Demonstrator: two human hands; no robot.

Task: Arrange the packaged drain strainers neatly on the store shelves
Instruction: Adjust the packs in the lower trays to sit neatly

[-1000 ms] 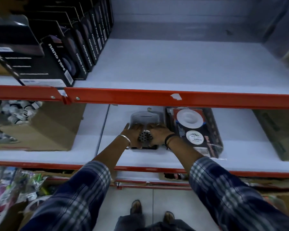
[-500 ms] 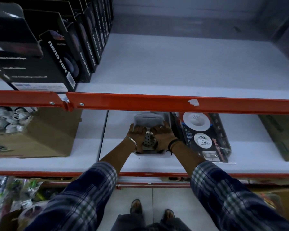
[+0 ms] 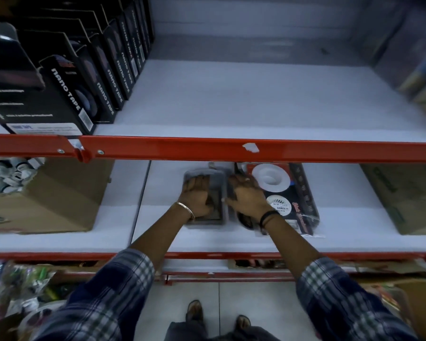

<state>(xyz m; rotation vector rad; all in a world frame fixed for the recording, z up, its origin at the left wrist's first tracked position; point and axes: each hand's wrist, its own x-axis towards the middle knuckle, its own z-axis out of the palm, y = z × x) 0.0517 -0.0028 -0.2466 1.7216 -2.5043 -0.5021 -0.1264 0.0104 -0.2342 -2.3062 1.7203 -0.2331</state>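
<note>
A clear plastic blister pack with a drain strainer (image 3: pixel 218 183) lies flat on the white middle shelf (image 3: pixel 158 239). My left hand (image 3: pixel 197 195) lies on top of the pack, fingers spread over it. My right hand (image 3: pixel 246 195) presses against the pack's right edge, between it and a black and red stack of packaged strainers (image 3: pixel 288 193) showing a white round strainer and a price sticker. Whether my right hand grips the clear pack or the stack's edge is blurred.
Black "nano tape" boxes (image 3: pixel 84 77) line the upper shelf at the left. An orange shelf rail (image 3: pixel 231 148) crosses above my hands. A cardboard box of small white items (image 3: pixel 47 193) stands left, another carton (image 3: pixel 403 198) right. Bagged goods (image 3: pixel 17 291) sit below left.
The clear pack has been laid down flat. My left hand moved onto its top. My right hand shifted right, to the gap beside the black stack.
</note>
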